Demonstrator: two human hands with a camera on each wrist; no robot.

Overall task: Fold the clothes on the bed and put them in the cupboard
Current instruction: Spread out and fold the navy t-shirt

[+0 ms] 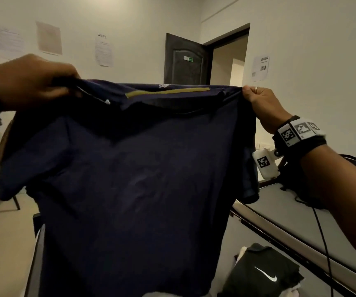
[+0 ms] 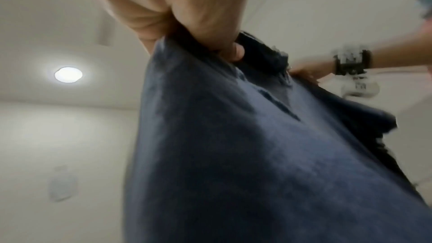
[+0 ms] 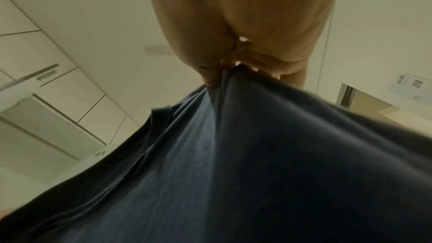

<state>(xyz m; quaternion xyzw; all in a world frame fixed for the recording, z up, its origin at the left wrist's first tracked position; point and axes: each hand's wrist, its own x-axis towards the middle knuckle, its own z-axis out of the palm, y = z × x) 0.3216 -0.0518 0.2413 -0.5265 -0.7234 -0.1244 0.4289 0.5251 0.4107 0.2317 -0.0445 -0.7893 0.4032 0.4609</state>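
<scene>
A navy blue t-shirt (image 1: 134,185) hangs spread in the air in front of me, its collar at the top with an olive strip inside. My left hand (image 1: 44,84) grips its left shoulder; my right hand (image 1: 256,97) pinches the right shoulder. The left wrist view shows my left hand (image 2: 210,30) curled round a bunch of the blue fabric (image 2: 233,154). Seen from the right wrist, my right hand (image 3: 224,73) pinches a peak of the shirt (image 3: 257,163). A black garment with a white swoosh (image 1: 262,273) lies on the bed below at the right.
A grey bed (image 1: 284,206) with a dark frame runs along the right, with black bags and a cable on it. An open dark door (image 1: 185,61) stands at the back. A chair (image 1: 3,151) is at the left. White cupboard doors (image 3: 46,80) show in the right wrist view.
</scene>
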